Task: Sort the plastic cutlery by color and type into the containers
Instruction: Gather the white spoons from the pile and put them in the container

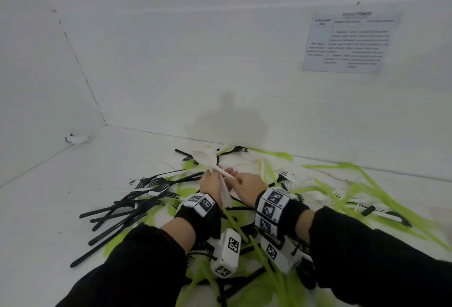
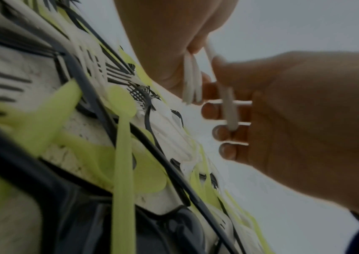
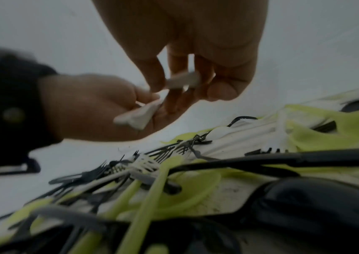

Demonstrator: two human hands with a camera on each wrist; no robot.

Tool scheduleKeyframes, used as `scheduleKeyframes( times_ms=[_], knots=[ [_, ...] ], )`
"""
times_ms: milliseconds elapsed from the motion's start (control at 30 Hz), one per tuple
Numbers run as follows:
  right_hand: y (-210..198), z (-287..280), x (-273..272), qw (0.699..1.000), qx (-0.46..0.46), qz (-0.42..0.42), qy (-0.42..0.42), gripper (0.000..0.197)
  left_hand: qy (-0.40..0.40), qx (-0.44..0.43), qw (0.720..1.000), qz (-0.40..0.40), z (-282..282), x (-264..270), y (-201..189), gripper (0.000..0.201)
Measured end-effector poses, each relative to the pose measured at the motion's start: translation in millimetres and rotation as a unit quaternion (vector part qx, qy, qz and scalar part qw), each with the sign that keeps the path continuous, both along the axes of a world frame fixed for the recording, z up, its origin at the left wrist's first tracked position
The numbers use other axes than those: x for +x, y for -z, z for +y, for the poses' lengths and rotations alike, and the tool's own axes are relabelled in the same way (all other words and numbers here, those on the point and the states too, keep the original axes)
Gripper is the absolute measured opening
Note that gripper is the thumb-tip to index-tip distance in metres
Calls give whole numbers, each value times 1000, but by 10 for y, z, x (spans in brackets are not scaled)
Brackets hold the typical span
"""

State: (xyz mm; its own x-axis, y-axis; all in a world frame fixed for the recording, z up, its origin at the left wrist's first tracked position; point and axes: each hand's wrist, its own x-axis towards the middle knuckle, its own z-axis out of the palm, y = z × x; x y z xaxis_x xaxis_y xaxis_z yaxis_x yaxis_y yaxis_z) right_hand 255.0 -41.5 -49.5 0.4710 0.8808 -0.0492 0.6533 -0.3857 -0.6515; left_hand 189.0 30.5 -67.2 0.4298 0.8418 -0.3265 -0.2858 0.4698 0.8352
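Lowest in the head view, between the two dark sleeves, green spoons [image 1: 244,235] and black pieces lie crossed under the wrists. Their long handles look thin and springy; I judge they weigh almost nothing, flex if levered, and snag on each other, so each is best lifted by its handle end, clear of the tangle.

At frame centre the left hand [image 1: 212,183] has its fingers curled round a small bunch of white spoons [image 1: 221,184], bowls pointing up and away and handles hanging down past the wrist. The left wrist view shows those handle ends fanning loosely under the palm, so the smooth plastic could slide; a firmer grip nearer the necks would help. Just right of it, the right hand [image 1: 247,185] pinches one more white handle [image 2: 228,103] between thumb and fingers, touching the bunch.

Left of the hands, black forks [image 1: 146,196] lie roughly together; their tines [image 1: 133,181] look brittle and are best not grabbed. Right and beyond, more green cutlery [image 1: 354,184] and white forks [image 1: 286,174] spread towards the wall [image 1: 220,62], upper frame. No containers are in view.
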Motion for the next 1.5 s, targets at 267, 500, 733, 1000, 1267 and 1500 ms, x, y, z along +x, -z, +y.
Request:
scheduleKeyframes(
  times_ms=[267, 500, 733, 1000, 1267, 1500],
  knots=[
    [-25, 19, -137, 998, -10, 40, 49, 38, 52, 64, 996, 42, -64, -64, 15, 26],
    [-64, 62, -193, 990, -95, -94, -33, 34, 55, 85, 993, 59, -175, -57, 74, 19],
    [-7, 12, -114, 992, -103, -23, -66, 46, 101, 27, 994, 6, -139, -89, 73, 25],
    [-7, 123, 122, 993, -113, 4, -37, 35, 56, 51, 995, 65, -74, -164, 106, 17],
    [252, 388, 522, 966, -225, -124, -38, 42, 59, -22, 995, 82, 39, -195, 138, 23],
    [337, 469, 622, 944, -263, -198, -32, 38, 4, 8, 996, 92, 56, -206, 187, 22]
  ],
)
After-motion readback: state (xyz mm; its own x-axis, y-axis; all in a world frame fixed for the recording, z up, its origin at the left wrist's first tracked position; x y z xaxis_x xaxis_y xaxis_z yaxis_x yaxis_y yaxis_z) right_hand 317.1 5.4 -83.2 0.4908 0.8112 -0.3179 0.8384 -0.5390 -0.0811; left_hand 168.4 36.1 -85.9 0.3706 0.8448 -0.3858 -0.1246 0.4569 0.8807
